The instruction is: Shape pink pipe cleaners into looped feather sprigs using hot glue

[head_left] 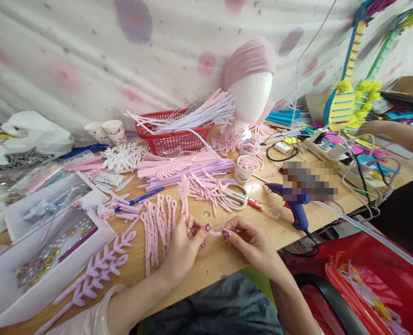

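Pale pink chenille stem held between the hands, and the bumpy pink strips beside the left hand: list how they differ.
The chenille stem is held by the left hand and right hand; the bumpy strips lie on the table.
The stem's short visible stretch looks plain; the strips are knobbly, several with looped ends.
Both are pink.

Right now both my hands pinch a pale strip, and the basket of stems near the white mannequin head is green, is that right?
Not quite: in the head view the basket is red, not green. The rest stands: your left hand and right hand pinch the pale strip, and the stems are near the white mannequin head.
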{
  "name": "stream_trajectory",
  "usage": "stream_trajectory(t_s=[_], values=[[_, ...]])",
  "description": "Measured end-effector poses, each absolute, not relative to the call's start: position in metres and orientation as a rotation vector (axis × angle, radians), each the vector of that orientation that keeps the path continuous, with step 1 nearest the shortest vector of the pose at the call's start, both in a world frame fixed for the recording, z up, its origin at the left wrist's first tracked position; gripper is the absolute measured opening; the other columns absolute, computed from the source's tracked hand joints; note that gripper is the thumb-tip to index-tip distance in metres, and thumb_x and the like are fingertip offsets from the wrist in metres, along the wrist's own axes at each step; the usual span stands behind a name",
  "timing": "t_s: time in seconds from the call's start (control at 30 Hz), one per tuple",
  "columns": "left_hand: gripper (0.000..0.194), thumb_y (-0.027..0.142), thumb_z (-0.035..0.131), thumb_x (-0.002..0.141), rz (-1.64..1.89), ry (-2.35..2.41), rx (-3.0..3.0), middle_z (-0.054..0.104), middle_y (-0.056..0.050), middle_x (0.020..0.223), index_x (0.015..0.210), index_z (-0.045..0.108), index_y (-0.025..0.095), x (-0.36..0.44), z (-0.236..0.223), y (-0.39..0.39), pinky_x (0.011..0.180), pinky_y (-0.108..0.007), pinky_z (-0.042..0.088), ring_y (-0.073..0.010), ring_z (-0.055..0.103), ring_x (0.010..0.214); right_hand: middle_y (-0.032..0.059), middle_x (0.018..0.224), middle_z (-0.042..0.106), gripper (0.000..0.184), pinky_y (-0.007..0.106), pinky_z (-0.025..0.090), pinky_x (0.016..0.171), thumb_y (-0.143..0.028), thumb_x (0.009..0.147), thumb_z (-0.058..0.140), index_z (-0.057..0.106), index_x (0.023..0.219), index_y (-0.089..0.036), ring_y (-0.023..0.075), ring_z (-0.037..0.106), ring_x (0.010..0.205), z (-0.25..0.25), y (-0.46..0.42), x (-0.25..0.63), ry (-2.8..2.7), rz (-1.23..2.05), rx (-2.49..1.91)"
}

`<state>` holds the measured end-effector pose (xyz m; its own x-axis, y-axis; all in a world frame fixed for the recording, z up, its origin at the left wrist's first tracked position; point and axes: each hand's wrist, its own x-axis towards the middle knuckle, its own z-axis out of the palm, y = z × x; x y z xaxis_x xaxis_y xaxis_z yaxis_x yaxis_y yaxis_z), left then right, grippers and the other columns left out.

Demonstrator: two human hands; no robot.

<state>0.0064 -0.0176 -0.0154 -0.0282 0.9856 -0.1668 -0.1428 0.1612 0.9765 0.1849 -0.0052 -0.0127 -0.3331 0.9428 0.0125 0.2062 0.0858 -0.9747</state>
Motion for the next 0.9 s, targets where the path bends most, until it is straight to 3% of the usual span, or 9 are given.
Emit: stream_trajectory(t_s=[0.47,0.63,0.8,0.9], values=[[0.031,0.038,0.061,0.084,1.201,1.226,1.057,0.049,0.006,0.070,0.073,0.036,0.022,0.004,-0.013,-0.014,0.061,-0.024,0.043,-0.0087,0.050,0.059,0.0005,0.069,0.058,0.028,0.024,0.039,0.057,-0.044,0.081,0.068,0.065,0.078,-0.017,0.0124,0.049,0.061,-0.018,0.000,0.184,-1.489,1.340,-1.169],[0.036,0.050,0.036,0.094,1.132,1.111,0.944,0.052,0.002,0.063,0.080,0.050,0.019,0.004,-0.018,-0.018,0.058,-0.027,0.044,-0.0129,0.051,0.059,0.0034,0.076,0.062,0.019,0.026,0.045,0.061,-0.037,0.081,0.069,0.067,0.076,-0.019,0.0155,0.055,0.069,-0.009,0.003,0.191,-1.470,1.158,-1.153],[0.034,0.048,0.040,0.093,1.078,1.104,0.992,0.052,0.002,0.064,0.078,0.049,0.019,0.005,-0.018,-0.019,0.057,-0.027,0.044,-0.0128,0.051,0.057,0.0025,0.079,0.062,0.010,0.026,0.047,0.057,-0.032,0.077,0.073,0.071,0.074,-0.023,0.0158,0.056,0.070,0.002,0.014,0.179,-1.351,1.053,-1.026],[0.033,0.045,0.040,0.094,1.053,1.118,1.075,0.052,0.002,0.066,0.075,0.048,0.019,0.004,-0.015,-0.019,0.060,-0.027,0.044,-0.0124,0.051,0.059,0.0013,0.077,0.063,0.008,0.026,0.048,0.063,-0.030,0.078,0.073,0.071,0.074,-0.023,0.0152,0.057,0.072,0.004,0.022,0.165,-1.317,1.068,-0.994]])
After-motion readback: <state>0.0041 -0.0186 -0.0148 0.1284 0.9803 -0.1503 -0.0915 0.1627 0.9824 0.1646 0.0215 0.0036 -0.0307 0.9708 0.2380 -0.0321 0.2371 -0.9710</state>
